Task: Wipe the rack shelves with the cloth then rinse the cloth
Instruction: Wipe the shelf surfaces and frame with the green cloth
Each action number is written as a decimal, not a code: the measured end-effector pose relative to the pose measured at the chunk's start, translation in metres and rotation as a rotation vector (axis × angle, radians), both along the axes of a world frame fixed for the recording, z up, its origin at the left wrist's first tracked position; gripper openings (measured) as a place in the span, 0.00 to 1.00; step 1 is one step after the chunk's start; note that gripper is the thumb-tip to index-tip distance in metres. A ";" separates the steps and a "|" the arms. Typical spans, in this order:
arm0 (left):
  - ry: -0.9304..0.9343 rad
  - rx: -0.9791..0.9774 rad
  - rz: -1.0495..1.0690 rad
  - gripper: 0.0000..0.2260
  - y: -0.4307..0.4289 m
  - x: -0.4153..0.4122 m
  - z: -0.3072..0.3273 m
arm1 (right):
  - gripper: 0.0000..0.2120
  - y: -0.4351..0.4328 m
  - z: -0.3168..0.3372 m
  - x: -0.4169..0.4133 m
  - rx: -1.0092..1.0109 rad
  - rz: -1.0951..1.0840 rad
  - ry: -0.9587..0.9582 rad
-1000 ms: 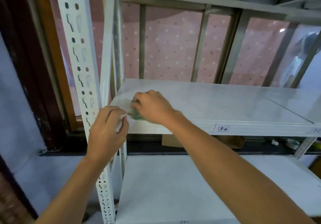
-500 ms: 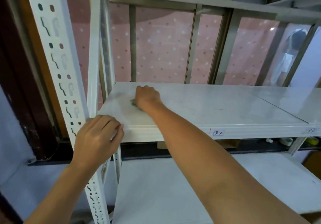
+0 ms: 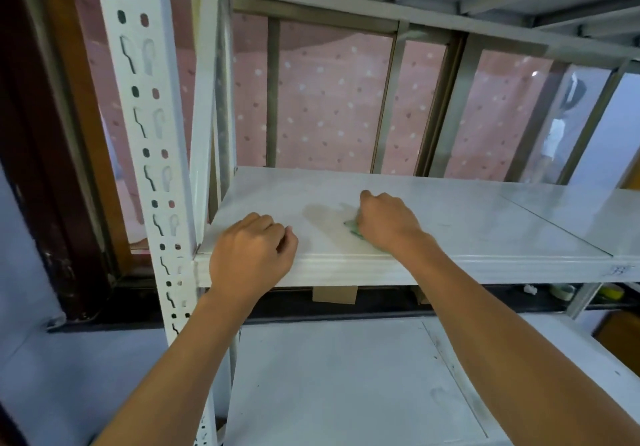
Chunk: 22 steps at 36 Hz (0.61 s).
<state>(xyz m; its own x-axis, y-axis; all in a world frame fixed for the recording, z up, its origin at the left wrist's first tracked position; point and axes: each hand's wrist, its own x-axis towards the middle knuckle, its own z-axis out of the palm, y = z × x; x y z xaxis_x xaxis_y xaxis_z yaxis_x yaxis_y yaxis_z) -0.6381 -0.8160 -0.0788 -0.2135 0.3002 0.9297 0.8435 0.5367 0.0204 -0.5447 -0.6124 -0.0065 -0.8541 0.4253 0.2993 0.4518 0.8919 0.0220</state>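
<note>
Where right fingers curl, cloth beneath.

A pink dotted curtain backs the window frame; cardboard scrap below.

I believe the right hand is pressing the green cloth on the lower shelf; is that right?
Not quite. The head view shows the right hand pressing the green cloth on the upper shelf, not on the lower shelf beneath it.
</note>
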 end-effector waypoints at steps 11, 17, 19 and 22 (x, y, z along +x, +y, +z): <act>0.075 0.210 -0.046 0.19 0.001 -0.002 -0.007 | 0.06 -0.097 0.011 -0.093 -0.164 0.607 -0.134; 0.060 0.227 -0.021 0.20 0.005 -0.001 -0.004 | 0.14 -0.102 0.007 -0.167 -0.122 0.582 -0.083; 0.046 0.218 -0.003 0.19 0.005 -0.002 -0.003 | 0.16 -0.095 0.006 -0.185 -0.118 0.499 -0.056; 0.028 0.199 0.004 0.19 0.005 -0.002 -0.005 | 0.17 -0.080 0.007 -0.203 -0.183 0.328 -0.016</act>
<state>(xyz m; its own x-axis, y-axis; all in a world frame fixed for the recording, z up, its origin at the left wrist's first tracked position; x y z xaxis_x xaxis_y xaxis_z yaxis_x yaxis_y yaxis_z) -0.6405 -0.8111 -0.0841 -0.1874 0.1093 0.9762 0.8432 0.5277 0.1028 -0.7476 -0.6927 0.0001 -0.9578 0.1736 0.2289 0.1424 0.9789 -0.1465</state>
